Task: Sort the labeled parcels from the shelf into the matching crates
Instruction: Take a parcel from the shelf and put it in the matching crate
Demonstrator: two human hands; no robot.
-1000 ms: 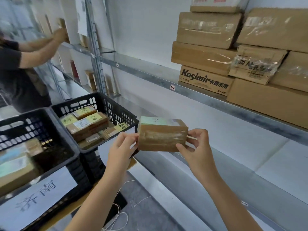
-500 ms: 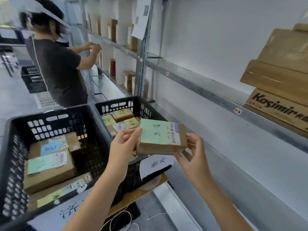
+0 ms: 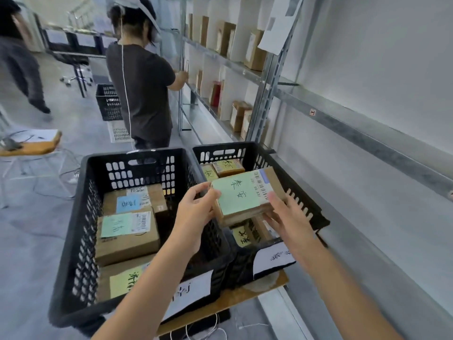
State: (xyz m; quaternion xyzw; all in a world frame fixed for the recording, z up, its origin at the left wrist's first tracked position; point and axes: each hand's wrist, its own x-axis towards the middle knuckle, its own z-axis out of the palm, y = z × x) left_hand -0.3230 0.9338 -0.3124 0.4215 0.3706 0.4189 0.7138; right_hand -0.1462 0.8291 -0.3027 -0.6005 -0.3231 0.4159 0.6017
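A long metal shelf (image 3: 367, 128) runs along the right wall. Beside it two black crates sit side by side on a board, the left crate (image 3: 81, 217) and the right crate (image 3: 301, 204), both with labeled boxes inside. The parcel (image 3: 241, 196), green label up, hangs above the right crate. The left hand (image 3: 193, 217) pinches its left end, and the right hand (image 3: 286, 217) grips its right end, with the thumb on top.

Left forearm (image 3: 149, 285) hides pt of label (image 3: 196, 290) on left crate (image 3: 81, 217); parcel (image 3: 240, 200) barcode (image 3: 262, 183) txt unreadable.
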